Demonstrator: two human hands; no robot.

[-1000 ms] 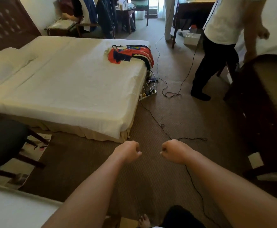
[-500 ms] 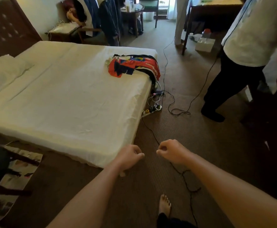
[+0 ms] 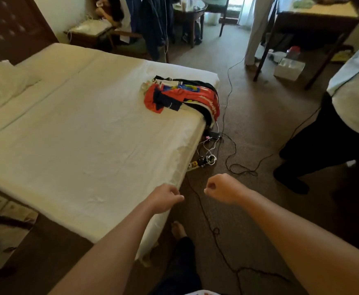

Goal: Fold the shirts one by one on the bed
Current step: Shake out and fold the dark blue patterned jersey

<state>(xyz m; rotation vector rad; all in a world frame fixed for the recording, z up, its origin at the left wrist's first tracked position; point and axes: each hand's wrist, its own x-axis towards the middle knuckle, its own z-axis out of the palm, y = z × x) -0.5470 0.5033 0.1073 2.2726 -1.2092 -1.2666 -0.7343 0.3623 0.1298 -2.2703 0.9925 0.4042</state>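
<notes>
The bed point(image 3: 84, 133) now fills far more of the head view than it did a second ago, its near corner having come right up under the arms; the person has walked in close to it. That puts the work within reach, but no shirt has been touched yet, so folding is still all to do.

The shirts point(image 3: 182, 96) lie in one loose red, blue and black heap at the far right edge of the bed, part of it hanging over the side, well apart from both hands. A second person point(image 3: 344, 116) stands off the bed's right side, and cables point(image 3: 229, 145) and a power strip point(image 3: 202, 162) lie on the floor by that same edge.

Both arms stay stretched forward. The left hand point(image 3: 163, 198) hovers over the bed's near corner, fingers curled into a loose fist on nothing. The right hand point(image 3: 222, 188) hangs just off that corner above the carpet, likewise clenched and empty.
</notes>
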